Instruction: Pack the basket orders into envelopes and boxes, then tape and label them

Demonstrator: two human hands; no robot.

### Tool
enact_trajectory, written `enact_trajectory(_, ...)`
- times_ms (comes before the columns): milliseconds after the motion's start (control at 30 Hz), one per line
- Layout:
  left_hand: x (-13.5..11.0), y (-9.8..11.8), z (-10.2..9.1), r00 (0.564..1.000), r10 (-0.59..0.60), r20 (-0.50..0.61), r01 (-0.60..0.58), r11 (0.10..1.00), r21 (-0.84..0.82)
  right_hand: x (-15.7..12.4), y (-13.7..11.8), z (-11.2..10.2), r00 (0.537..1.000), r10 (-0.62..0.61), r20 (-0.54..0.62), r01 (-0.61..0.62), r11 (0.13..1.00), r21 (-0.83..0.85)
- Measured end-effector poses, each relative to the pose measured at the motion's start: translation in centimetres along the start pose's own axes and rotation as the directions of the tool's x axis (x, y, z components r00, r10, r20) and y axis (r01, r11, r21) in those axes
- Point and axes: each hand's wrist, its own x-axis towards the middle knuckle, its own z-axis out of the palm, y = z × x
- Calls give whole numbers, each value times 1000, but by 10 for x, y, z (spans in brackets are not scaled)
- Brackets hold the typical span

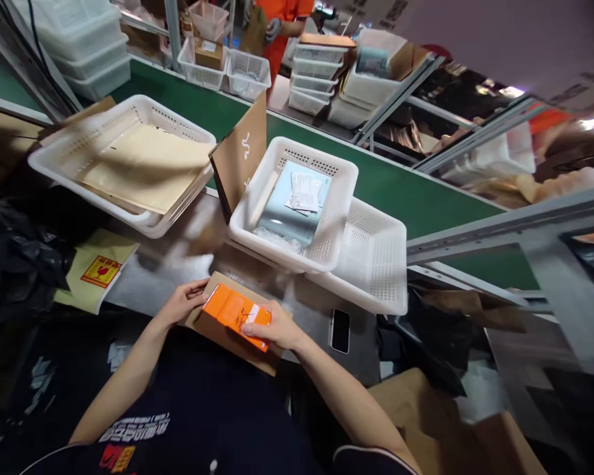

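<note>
At the near centre, the right hand (280,326) is clamped on 1 orange box (228,309) lying over brown cardboard (222,335). The left hand (181,305) touches the cardboard's left edge, grip unclear. Seemingly midway: the cardboard is not closed around the box. The right hand covers the box's right end.

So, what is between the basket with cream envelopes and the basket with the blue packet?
A brown cardboard piece stands there, as the head view shows.
</note>
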Motion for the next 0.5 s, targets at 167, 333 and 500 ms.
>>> enact_trajectory(167, -6, 5, 4, 997, 24, -69, -15, 992, 127, -5, 21, -11, 998, -19, 64, 19, 1000, 6)
enact_trajectory(333, -32, 40, 16, 929, 354, -110, -254, 824, 507, -11, 25, -14, 993, -63, 99, 62, 998, 16)
enact_trajectory(500, -42, 64, 29, 966, 232, 118, -260, 844, 469, -11, 20, -11, 991, -77, 109, 74, 997, 27)
